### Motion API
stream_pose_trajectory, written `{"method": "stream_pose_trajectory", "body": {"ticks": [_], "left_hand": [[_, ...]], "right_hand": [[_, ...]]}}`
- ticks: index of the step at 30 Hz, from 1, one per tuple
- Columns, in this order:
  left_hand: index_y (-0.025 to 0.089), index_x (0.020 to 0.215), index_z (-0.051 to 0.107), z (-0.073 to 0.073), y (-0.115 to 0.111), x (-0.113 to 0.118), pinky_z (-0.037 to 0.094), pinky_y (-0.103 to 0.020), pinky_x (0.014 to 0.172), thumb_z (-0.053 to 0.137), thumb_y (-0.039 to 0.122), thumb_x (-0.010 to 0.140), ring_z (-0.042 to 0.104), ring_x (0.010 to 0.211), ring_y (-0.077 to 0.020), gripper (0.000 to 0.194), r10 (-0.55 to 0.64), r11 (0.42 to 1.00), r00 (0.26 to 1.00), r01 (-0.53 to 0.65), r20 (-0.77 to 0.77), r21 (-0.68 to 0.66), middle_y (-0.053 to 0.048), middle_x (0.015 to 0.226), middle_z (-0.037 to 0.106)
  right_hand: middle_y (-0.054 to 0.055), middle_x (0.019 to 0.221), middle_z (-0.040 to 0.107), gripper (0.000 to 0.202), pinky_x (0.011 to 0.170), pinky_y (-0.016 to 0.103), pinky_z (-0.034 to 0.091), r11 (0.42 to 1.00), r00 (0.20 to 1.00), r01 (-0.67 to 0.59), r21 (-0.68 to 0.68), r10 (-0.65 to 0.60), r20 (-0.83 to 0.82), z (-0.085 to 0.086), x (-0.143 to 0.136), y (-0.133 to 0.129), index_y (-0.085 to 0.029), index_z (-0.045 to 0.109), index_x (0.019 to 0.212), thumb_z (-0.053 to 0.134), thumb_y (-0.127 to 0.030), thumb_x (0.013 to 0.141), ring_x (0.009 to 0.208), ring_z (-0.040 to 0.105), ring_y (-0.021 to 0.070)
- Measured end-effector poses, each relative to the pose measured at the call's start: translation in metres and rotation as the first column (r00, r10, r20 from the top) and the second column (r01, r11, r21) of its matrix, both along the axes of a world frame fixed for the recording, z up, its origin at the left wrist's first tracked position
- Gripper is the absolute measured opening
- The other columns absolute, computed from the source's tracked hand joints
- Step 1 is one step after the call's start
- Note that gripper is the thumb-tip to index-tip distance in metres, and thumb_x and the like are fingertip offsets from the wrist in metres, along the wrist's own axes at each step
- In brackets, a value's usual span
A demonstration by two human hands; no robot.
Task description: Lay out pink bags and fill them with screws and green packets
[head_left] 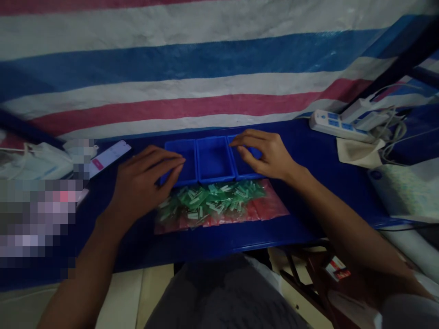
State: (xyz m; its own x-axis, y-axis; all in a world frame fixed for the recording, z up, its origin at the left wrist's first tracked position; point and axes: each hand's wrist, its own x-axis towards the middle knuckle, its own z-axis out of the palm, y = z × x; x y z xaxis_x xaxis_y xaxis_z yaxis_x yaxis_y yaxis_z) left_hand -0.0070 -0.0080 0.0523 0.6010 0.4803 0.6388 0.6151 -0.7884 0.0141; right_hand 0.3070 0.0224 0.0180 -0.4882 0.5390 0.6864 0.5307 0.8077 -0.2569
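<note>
Lying at the far left of the desk: a pile of pale papers and a phone with a lit screen, just beside a blurred patch. Resting next, the left hand, palm down, fingers loosely spread and gripping nothing, fingertips touching the near left corner of the left tray. Sitting side by side and touching, three shallow blue trays in a row running left to right: the left one, the middle tray, and the right tray, all looking bare inside. Lying just in front of the row, on the near side towards the body, a clear bag of small green pieces over a reddish sheet, long axis also running left to right, between the two forearms; left hand lying nearer to it, almost touching its left end. Hovering over the right tray, the right hand, open, fingers curled lightly down onto its rim and holding nothing. Sitting further right, well apart, a white power strip with tangled cables, and a folded cloth below it.
</note>
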Motion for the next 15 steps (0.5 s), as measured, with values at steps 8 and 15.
{"method": "stream_pose_trajectory", "body": {"ticks": [8,15], "left_hand": [[0.024,0.106,0.076,-0.040,0.039,-0.010,0.059,-0.031,0.071,0.063,0.019,0.098,0.073,0.078,-0.0164,0.016,0.068,0.990,0.991,-0.081,0.113,0.114,-0.001,0.091,0.080],[0.026,0.116,0.073,-0.055,0.034,-0.016,0.055,-0.030,0.065,0.064,0.014,0.095,0.069,0.071,-0.0162,0.026,0.077,0.975,0.987,-0.104,0.142,0.196,0.000,0.084,0.077]], "right_hand": [[0.000,0.079,0.072,0.032,0.061,0.034,0.053,0.958,0.959,0.189,0.216,-0.132,-0.252,-0.018,0.002,-0.015,-0.031,0.076,0.117,0.057,-0.014,0.099,0.063,0.064,0.0168],[0.002,0.080,0.072,0.039,0.065,0.037,0.055,0.979,0.955,0.160,0.127,-0.122,-0.269,-0.024,-0.003,-0.022,-0.031,0.075,0.118,0.053,-0.006,0.097,0.067,0.068,0.0202]]}}
